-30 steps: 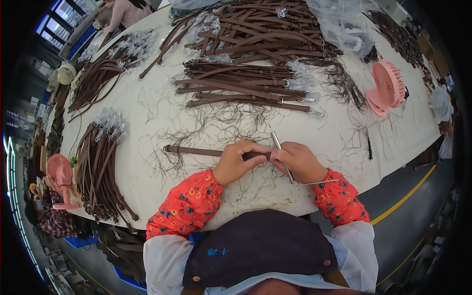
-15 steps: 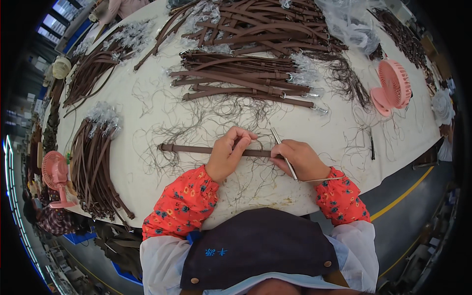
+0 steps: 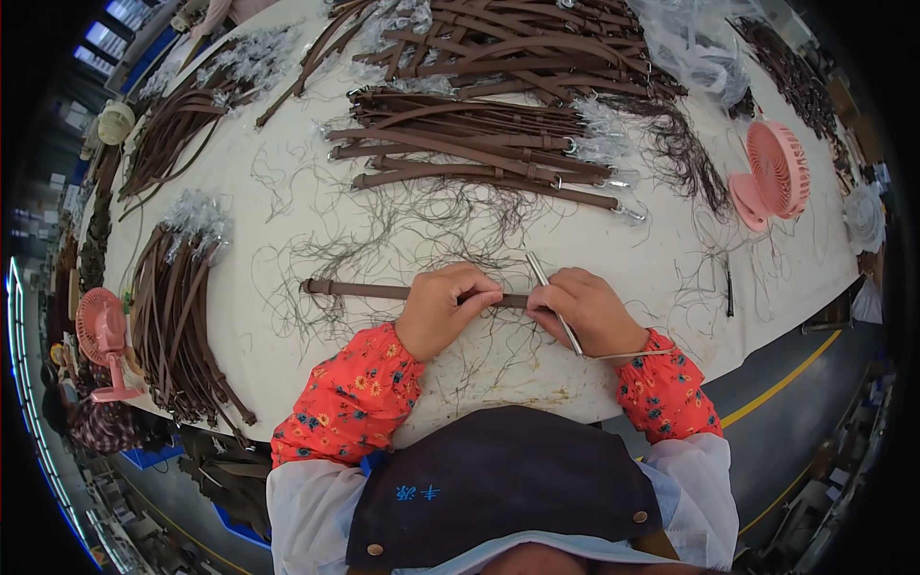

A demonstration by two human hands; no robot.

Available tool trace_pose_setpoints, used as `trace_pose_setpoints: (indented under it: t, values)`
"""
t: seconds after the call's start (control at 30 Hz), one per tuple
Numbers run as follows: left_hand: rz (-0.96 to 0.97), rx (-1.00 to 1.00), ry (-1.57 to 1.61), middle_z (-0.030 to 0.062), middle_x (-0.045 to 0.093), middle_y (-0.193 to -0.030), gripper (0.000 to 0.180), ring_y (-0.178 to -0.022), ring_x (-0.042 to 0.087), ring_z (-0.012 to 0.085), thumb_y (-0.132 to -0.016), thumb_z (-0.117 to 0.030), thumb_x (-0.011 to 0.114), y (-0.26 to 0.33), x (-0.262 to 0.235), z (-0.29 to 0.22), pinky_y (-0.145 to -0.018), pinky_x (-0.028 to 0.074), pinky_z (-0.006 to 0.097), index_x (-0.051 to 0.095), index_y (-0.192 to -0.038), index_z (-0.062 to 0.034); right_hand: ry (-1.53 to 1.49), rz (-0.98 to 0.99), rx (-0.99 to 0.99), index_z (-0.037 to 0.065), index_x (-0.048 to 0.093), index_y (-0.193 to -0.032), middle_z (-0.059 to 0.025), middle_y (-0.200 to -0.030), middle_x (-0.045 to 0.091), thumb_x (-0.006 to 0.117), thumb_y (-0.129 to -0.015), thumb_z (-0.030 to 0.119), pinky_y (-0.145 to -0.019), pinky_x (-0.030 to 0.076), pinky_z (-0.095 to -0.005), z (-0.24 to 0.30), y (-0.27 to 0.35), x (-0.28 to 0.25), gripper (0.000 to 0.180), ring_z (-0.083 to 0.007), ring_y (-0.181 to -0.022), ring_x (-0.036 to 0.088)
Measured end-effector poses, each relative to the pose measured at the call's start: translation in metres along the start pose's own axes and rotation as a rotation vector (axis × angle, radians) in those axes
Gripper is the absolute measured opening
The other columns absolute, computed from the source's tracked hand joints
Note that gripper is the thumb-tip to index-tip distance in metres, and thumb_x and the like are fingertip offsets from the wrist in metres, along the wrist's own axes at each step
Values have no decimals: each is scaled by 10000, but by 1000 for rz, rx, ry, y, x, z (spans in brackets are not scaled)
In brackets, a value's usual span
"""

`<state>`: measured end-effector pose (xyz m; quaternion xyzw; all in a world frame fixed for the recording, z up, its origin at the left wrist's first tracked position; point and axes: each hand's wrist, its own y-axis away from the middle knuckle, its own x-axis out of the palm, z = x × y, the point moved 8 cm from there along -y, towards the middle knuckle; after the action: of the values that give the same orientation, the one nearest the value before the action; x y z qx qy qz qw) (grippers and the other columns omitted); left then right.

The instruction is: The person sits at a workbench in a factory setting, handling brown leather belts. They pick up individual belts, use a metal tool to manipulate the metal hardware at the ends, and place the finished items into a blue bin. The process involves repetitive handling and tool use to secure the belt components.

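The worktop (image 3: 594, 240), covered in pale cloth, carries heaps of brown straps (image 3: 479, 144) well beyond the fingers, another bundle (image 3: 172, 307) far to their left, and loose dark thread trimmings (image 3: 402, 230) scattered just ahead of them. A pink desk fan (image 3: 771, 177) stands well off to the right, a second pink fan (image 3: 101, 335) at the far left edge.

The single brown strap (image 3: 355, 287) in hand lies flat on the worktop, its long axis running left to right; its free end points away to the left of the fingers, the other end passing under both hands.

Left hand (image 3: 443, 311): fingers clenched on the strap, pinning it down. Right hand (image 3: 589, 311): fingers closed around a slim metal tool (image 3: 551, 302), probably thread snips, its tip touching the strap just beside the left fingertips.

Judgement: the step in hand appears to be trimming stray threads off the strap edge. The next move calls for a firm hold-down and a tip kept close along the edge, clear of the left fingertips.
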<state>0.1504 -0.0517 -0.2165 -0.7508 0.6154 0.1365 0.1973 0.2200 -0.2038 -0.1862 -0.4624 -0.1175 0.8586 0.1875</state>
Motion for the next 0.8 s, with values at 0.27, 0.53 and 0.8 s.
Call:
trace_pose_setpoints:
  t: [0.27, 0.53, 0.8]
  values:
    - [220, -115, 118, 80, 710, -940, 37, -873, 657, 160, -849, -33, 743, 0, -5, 4, -789, 513, 285, 722, -874, -17, -518, -184, 311, 57, 524, -1200, -81, -925, 669, 603, -992, 166, -793, 530, -344, -13, 7, -10, 247, -203, -814, 654]
    - [282, -67, 136, 54, 682, -904, 95, -857, 657, 195, -845, -136, 753, 3, -1, 2, -769, 512, 310, 711, -862, -53, -984, -11, 587, -1, 541, -1148, -62, -809, 654, 481, -1065, 189, -706, 518, -271, -26, 21, 19, 216, -114, -712, 637]
    - [309, -122, 158, 46, 684, -901, 67, -878, 634, 157, -859, -80, 752, 4, 3, 1, -819, 496, 304, 703, -860, -35, -873, -23, 582, -3, 582, -1148, -39, -790, 655, 526, -1051, 208, -647, 524, -242, -28, 18, 21, 240, -89, -699, 644]
